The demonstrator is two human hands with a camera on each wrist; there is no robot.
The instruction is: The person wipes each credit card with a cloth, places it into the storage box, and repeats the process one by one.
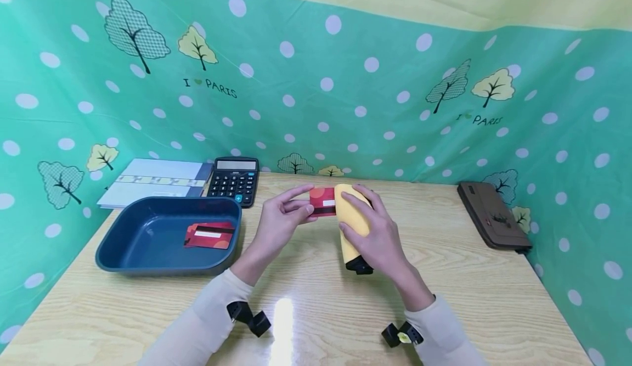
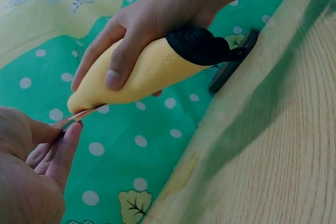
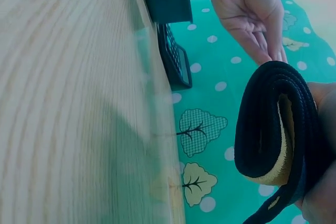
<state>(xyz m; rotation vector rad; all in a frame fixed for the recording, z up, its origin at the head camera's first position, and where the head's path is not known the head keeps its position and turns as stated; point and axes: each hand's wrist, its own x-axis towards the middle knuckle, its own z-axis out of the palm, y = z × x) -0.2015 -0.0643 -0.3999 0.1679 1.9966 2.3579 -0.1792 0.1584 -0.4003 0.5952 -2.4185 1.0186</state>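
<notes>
My left hand pinches a red card with a white strip and a dark stripe between thumb and fingers. The card's right end meets a rolled yellow cloth, which my right hand grips from above and the right side. In the left wrist view the card is seen nearly edge-on at the tip of the yellow roll; how far it reaches in is hidden. The right wrist view shows the roll's near end, with black trim wound in layers. Both hands are raised off the table.
To the left stands a dark blue basin with several red cards inside. Behind it lie a white folder and a black calculator. A brown zipped case is at the table's right edge. Dotted green fabric hangs behind.
</notes>
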